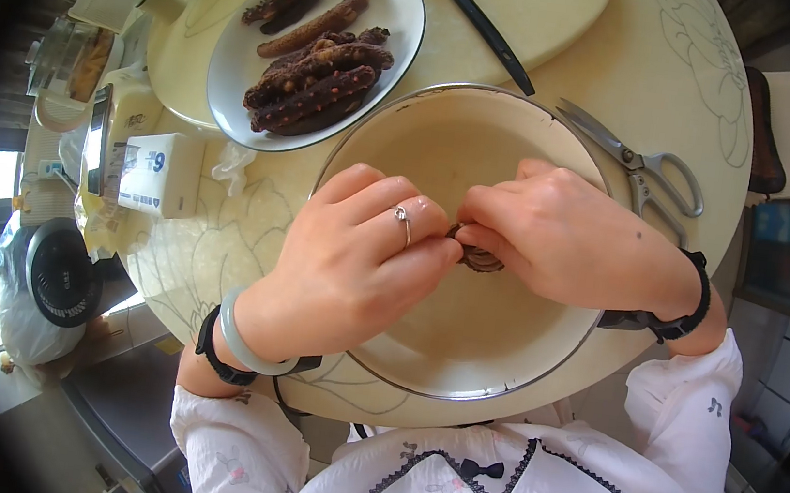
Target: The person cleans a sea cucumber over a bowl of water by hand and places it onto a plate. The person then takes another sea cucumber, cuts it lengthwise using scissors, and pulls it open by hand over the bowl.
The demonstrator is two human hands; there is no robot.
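Note:
My left hand (pixel 364 261) and my right hand (pixel 576 236) meet over a large cream basin (pixel 459 366) with a dark rim. Between them they pinch a dark brown sea cucumber (pixel 481 260), of which only a ridged lower part shows; the fingers cover the rest. Liquid appears to lie in the basin below. Beyond my left hand, a white oval plate (pixel 393 3) bears several dark, knobbly sea cucumbers (pixel 313 72). Grey-handled scissors (pixel 640 167) lie partly open on the table, past my right hand.
A black-handled brush (pixel 483 33) rests at the back, its handle reaching towards the basin. To the left stand a white tissue pack (pixel 162 173), a crumpled tissue (pixel 232 168) and a clear container (pixel 73 59). The round table's edge (pixel 750 141) curves along the right.

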